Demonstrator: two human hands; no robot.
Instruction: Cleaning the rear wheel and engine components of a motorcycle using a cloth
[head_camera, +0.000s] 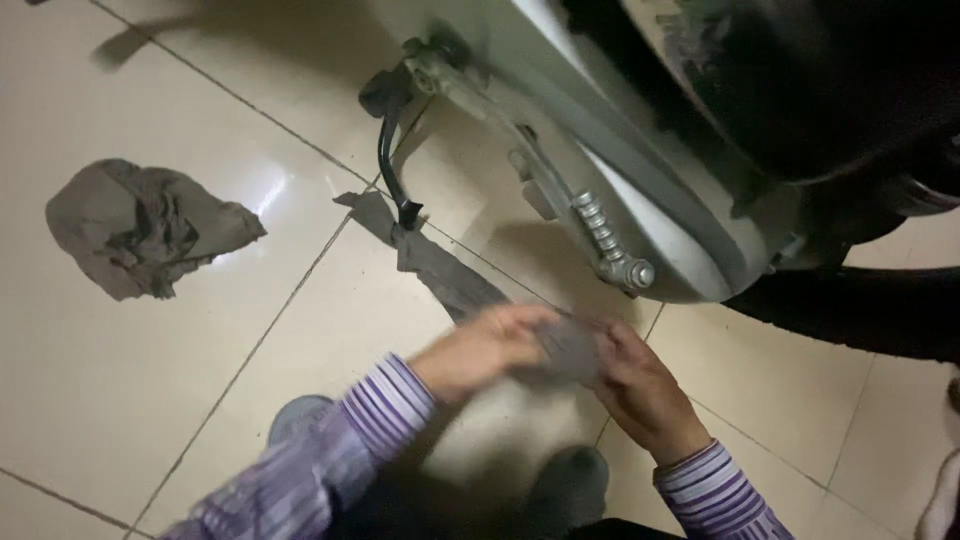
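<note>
Pinching grey cloth strip (450, 275) between my left hand (480, 350) and right hand (640, 390), fingers closed on it. Glossy beige tile floor (150, 400) below; crumpled rag (140, 230) far left; scooter body (650, 170) just ahead.

Head view, looking down at cream tiled floor (150, 420). Left hand (480, 350) and right hand (640, 385), striped purple sleeves, both gripping end of long grey cloth strip (440, 270), blurred. Strip runs across floor to black kickstand (392, 165) of pale scooter body (620, 160). Crumpled grey rag (140, 228) lies well apart, left. Dark shoes below hands.
</note>
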